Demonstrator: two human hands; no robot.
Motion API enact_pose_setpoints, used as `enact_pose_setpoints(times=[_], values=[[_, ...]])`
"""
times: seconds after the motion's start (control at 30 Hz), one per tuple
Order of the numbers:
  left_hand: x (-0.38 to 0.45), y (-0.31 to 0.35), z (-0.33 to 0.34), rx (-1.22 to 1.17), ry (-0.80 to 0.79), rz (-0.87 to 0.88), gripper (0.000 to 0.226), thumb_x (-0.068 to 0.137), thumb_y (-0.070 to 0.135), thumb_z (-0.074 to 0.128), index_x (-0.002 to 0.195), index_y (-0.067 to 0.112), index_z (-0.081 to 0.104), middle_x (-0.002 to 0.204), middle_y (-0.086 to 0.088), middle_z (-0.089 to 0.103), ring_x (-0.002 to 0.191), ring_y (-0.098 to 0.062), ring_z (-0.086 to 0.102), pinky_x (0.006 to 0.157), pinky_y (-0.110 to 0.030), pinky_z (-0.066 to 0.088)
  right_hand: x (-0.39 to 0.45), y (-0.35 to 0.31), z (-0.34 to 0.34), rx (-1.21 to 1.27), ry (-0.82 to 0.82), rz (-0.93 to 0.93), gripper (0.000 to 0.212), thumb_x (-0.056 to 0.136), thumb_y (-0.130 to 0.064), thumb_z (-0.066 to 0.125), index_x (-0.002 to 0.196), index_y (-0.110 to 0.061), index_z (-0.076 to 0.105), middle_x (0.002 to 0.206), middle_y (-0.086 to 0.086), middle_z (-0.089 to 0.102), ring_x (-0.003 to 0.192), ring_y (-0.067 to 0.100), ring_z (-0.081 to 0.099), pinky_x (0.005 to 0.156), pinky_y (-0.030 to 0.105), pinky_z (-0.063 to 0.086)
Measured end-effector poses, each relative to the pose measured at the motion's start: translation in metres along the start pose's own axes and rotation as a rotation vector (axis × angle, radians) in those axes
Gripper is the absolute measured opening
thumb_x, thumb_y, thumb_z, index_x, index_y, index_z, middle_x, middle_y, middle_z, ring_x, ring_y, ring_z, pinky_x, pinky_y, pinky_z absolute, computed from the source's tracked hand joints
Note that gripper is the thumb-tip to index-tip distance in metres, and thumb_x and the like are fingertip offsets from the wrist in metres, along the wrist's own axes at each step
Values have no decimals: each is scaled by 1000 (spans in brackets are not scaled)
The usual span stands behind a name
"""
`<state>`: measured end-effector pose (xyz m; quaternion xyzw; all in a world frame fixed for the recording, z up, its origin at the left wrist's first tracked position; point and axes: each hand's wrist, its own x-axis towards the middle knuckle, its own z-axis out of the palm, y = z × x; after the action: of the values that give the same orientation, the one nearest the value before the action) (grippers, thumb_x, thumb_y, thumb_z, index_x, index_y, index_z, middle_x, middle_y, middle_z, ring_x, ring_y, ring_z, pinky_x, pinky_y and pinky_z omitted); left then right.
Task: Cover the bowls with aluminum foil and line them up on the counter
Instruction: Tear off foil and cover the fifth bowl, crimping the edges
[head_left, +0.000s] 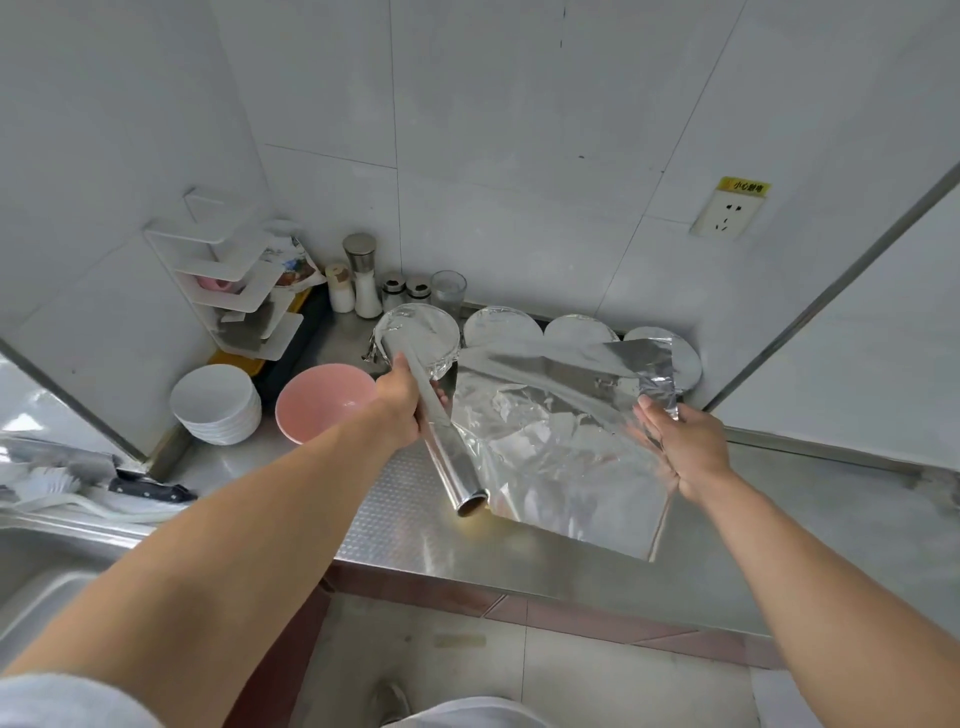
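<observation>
Foil roll (441, 441): silver tube, gripped mid-length by left hand (402, 402) above the steel desk (727, 561). Foil sheet (561, 447): creased, shiny, unrolled rightward, far edge pinched by right hand (680, 447). Pink bowl (324, 402): uncovered, left of roll. Four foil-covered bowls (501, 327): row along wall.

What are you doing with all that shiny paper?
A person is wrapping bowls in foil. The left hand grips the foil roll, and the right hand holds the far edge of the pulled-out foil sheet above the steel counter. Four covered bowls already sit in a row along the back wall. A pink bowl is still uncovered, next to a stack of white bowls.
</observation>
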<state>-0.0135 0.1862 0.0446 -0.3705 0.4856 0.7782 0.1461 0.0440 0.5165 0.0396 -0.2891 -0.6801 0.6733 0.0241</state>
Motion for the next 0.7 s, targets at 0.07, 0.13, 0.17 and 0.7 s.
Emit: enact_pose_setpoints(times=[0.07, 0.13, 0.17, 0.7], values=[[-2, 2, 1, -41, 23, 11, 54, 108, 51, 40, 87, 4, 56, 67, -10, 56, 50, -21, 55, 47, -30, 53, 2, -1, -3, -7, 3, 5, 27, 93, -18, 74, 111, -1, 61, 103, 4, 76, 90, 11, 76, 59, 19, 58], [-2, 4, 2, -62, 49, 32, 55, 109, 51, 38, 84, 6, 56, 68, -8, 57, 55, -21, 56, 57, -33, 57, 2, -4, -5, -1, -6, 14, 57, 92, -18, 76, 136, 7, 49, 109, 6, 76, 88, 13, 77, 73, 24, 62], [0, 5, 1, -74, 66, 38, 56, 108, 51, 37, 83, 6, 56, 69, -8, 58, 57, -20, 57, 66, -34, 59, 4, -4, -7, -7, -1, 14, 61, 91, -17, 77, 138, 8, 48, 111, 7, 76, 90, 13, 77, 74, 24, 62], [27, 21, -10, 1, 152, 86, 51, 107, 55, 38, 103, 9, 60, 79, -5, 64, 67, -21, 63, 84, -36, 60, 22, -14, -42, -139, 230, -38, 32, 89, -36, 78, 92, -12, 57, 76, -4, 70, 50, 4, 63, 30, 15, 29]])
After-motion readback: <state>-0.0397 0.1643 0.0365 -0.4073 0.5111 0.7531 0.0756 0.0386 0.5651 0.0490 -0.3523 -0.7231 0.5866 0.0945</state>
